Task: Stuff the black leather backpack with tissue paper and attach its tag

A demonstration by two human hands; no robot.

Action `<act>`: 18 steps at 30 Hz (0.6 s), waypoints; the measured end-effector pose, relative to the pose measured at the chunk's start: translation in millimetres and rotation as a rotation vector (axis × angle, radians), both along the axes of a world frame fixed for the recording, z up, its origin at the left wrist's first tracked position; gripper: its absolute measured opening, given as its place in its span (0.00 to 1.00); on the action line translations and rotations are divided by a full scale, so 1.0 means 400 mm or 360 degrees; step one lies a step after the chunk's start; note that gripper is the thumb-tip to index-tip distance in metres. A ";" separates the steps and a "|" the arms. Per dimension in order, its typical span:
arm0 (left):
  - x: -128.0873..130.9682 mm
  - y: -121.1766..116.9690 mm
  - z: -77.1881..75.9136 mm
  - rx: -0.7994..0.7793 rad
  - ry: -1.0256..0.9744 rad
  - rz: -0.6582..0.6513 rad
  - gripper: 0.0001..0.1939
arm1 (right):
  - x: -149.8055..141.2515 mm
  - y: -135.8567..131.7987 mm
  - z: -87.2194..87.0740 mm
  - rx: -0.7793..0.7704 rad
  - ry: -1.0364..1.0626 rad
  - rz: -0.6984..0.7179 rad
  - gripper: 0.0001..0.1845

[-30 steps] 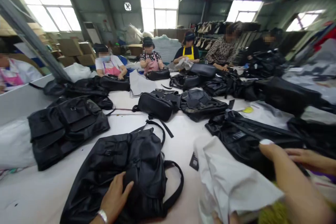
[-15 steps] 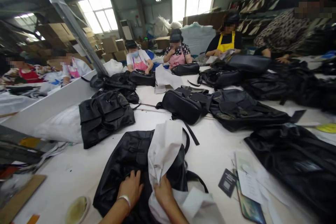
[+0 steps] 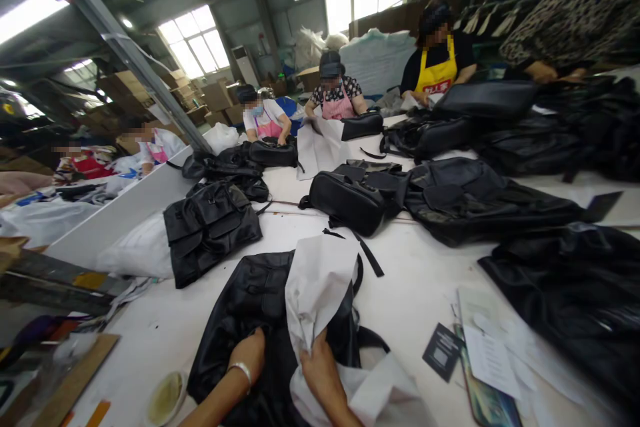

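A black backpack [image 3: 250, 307] lies flat on the white table [image 3: 410, 280] right in front of me. My left hand [image 3: 249, 351], with a silver bracelet on the wrist, is pushed into the backpack and its fingers are hidden. My right hand [image 3: 320, 368] is closed on a sheet of white paper [image 3: 317, 283] that stands up over the backpack.
More black bags lie across the table: one at left [image 3: 210, 227], one in the middle [image 3: 347, 200], a big one at right [image 3: 570, 293]. Tags and leaflets [image 3: 480, 353] sit near my right. Several co-workers sit along the far side. A small dish [image 3: 167, 397] lies at lower left.
My view swung left and down from the far workers to the backpack. My right hand brought the white paper from the right onto the backpack; my left hand slid into it.
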State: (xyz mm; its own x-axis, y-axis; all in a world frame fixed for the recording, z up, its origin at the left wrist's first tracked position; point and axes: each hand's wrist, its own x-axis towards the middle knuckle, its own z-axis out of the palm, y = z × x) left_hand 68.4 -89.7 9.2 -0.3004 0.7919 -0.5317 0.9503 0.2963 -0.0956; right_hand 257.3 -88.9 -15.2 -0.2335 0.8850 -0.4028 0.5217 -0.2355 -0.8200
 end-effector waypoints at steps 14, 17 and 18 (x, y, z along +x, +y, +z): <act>0.184 -0.156 -0.017 0.0253 -0.1448 0.0465 0.08 | 0.108 -0.033 0.208 0.0120 -0.0776 0.0632 0.28; 0.162 -0.157 0.002 0.0313 -0.1347 0.0301 0.09 | 0.112 -0.064 0.175 0.0061 -0.0520 0.0747 0.28; 0.153 -0.152 0.016 0.0343 -0.1261 0.0198 0.09 | 0.126 -0.060 0.175 0.0044 -0.0409 0.0756 0.26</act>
